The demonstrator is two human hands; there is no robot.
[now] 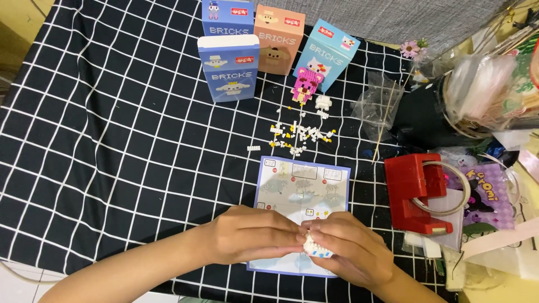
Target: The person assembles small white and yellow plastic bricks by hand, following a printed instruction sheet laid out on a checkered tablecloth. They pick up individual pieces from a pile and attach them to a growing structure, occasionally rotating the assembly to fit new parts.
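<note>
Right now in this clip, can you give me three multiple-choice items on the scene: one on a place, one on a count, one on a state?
1. Where does the instruction sheet lie?
A. On the checked cloth, under the hands
B. On top of the boxes
C. On the red tape dispenser

2. How many boxes stand at the far side?
A. Two
B. Four
C. Six

3. What state is the small white build in?
A. Lying alone on the cloth
B. Held between both hands
C. Inside a box

Answers:
1 A, the sheet lies flat on the cloth beneath the left hand and right hand.
2 B, four upright boxes show.
3 B, fingers of both hands close around it.
</note>
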